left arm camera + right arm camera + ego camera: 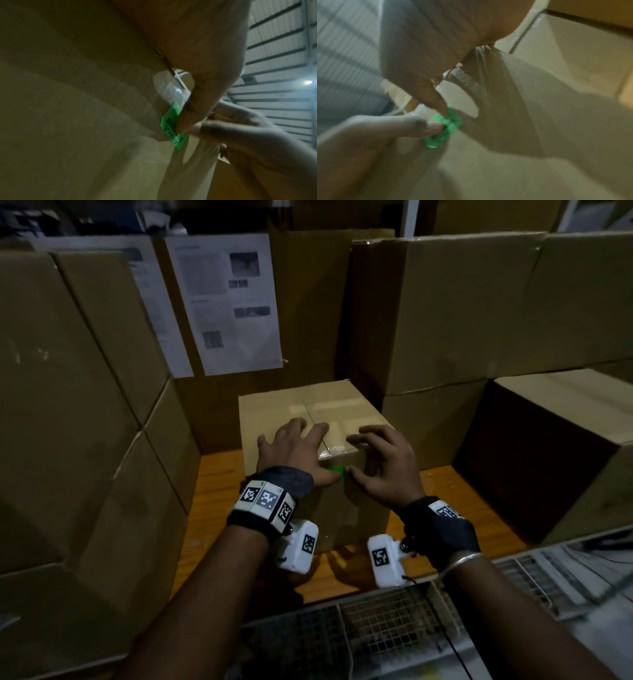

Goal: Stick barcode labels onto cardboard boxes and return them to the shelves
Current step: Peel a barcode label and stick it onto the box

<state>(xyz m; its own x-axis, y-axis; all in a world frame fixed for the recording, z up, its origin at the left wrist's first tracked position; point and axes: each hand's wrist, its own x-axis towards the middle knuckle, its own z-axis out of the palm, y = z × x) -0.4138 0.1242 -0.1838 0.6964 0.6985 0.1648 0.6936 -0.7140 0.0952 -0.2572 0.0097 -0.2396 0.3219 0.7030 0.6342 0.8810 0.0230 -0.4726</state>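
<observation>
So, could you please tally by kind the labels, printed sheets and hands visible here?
Green label: 1
Printed paper sheets: 2
Hands, left hand and right hand: 2
Total: 5

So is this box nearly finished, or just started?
Midway. The green label already lies on the front of the small box, just under the tape. Both thumbs, left hand and right hand, press it flat. The box stands on the wooden shelf; whether that is its final spot is unclear.

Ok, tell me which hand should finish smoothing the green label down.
Probably the left hand: its thumb already lies along the green label on the box; the right hand only touches its edge.
</observation>
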